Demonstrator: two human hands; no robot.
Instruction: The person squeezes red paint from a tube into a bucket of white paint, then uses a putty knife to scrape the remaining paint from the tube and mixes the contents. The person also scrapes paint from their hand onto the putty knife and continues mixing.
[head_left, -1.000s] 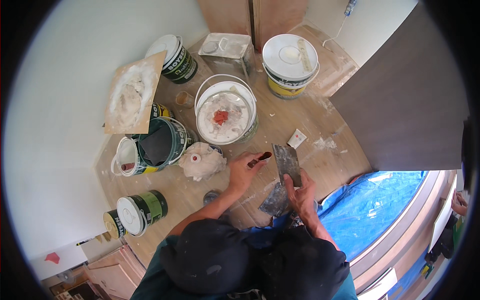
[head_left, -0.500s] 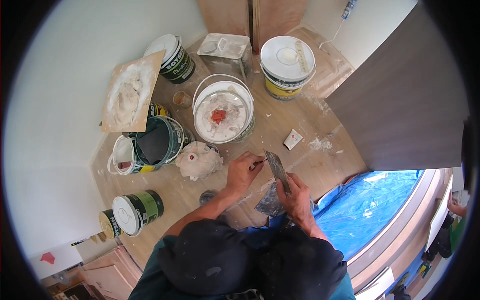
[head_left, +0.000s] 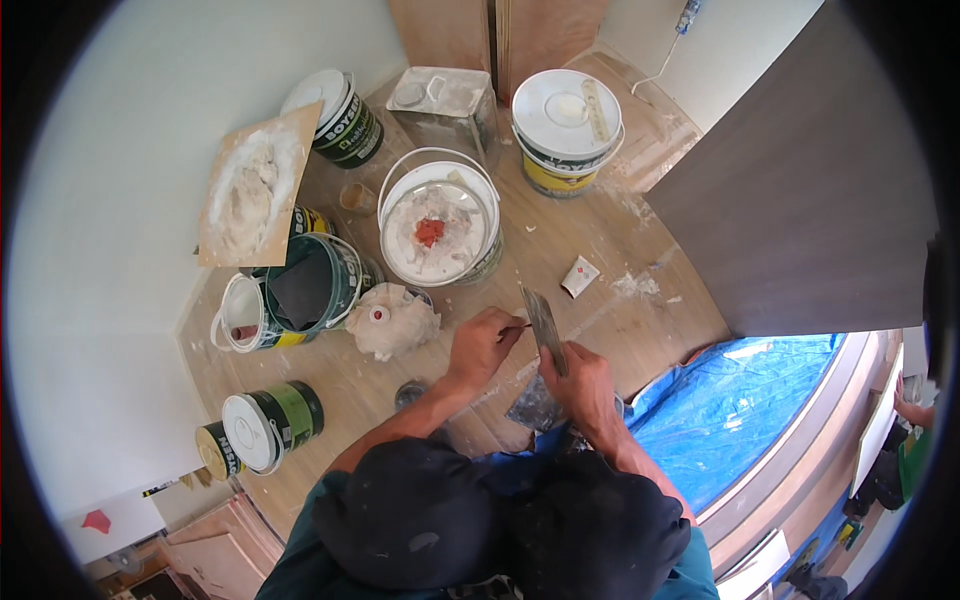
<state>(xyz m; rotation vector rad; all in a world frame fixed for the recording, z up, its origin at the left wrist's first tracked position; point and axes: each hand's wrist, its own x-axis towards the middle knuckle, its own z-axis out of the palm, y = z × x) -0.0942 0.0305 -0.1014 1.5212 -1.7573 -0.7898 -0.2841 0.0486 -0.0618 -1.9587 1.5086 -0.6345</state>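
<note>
Wooden floor (head_left: 620, 330), smeared with white filler, carried all items. Left hand (head_left: 480, 345) was closed on a thin tool (head_left: 517, 326), its tip touching the blade of a broad metal scraper (head_left: 545, 330). Right hand (head_left: 585, 385) was closed around the scraper's handle, blade pointing far, just right of the left hand. Both hands sat near the middle of the floor, above the person's dark knees.

Open white bucket of filler (head_left: 438, 225) with a red blob at centre stood just beyond the hands. Crumpled white rag (head_left: 392, 320) lay left of the left hand. Green can with dark contents (head_left: 310, 285) stood further left, a white lid (head_left: 243, 315) leaning against it. Board loaded with white filler (head_left: 255, 185) rested at far left. Lidded white bucket (head_left: 567, 125) stood at far right; a metal canister (head_left: 445, 100) lay between the far buckets. Small white tube (head_left: 579, 276) lay right of the scraper. Green-labelled can on its side (head_left: 270, 425) lay near left. Blue tarpaulin (head_left: 740, 400) covered the near right.
</note>
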